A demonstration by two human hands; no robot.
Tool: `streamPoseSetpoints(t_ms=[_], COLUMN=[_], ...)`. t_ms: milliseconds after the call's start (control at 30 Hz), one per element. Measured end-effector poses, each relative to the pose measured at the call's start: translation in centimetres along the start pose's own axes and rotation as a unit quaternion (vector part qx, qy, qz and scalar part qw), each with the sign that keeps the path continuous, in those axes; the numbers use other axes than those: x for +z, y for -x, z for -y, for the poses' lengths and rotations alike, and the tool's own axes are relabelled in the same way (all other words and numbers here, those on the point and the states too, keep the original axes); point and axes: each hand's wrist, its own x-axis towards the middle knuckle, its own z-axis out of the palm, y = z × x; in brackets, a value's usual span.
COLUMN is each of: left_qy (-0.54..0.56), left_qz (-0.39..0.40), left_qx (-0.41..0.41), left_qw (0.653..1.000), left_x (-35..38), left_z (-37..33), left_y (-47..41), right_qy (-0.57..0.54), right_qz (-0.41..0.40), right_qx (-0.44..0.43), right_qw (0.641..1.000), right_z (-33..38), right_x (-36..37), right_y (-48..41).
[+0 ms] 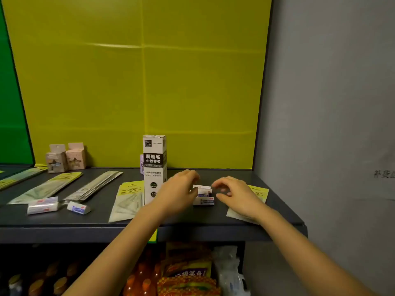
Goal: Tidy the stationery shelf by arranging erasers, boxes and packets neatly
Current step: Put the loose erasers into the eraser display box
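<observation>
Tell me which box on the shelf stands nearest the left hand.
The tall white box with black lettering, upright just left of the left hand. The two small pink boxes stand far off at the back left.

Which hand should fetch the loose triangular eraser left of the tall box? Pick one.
Left. The left hand is on the side of the eraser stack nearer the triangular eraser; the right hand would have to cross the stack and tall box.

tall refill box (154, 169) upright mid-shelf blocks leftward pass, flat packets (128, 201) left and right, bare shelf (267, 218) strip along near edge, grey wall (320, 103) closes right side
</observation>
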Motion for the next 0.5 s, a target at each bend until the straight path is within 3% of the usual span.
streamPoseSetpoints(t_ms=[233,500], left_qy=[-0.039,-0.049], left_qz=[0.128,0.184], left_qx=[-0.034,-0.017], left_qw=[0.990,0.982], left_x=[2.5,3.4], left_z=[1.2,1.9], left_y=[-2.9,-4.0], right_qy=[0.090,0.082], right_qz=[0.084,0.213], right_qx=[0.003,-0.042], right_qw=[0.992,0.973], right_z=[-3.0,-3.3], right_x=[1.1,1.8], right_y=[-5.6,-8.6])
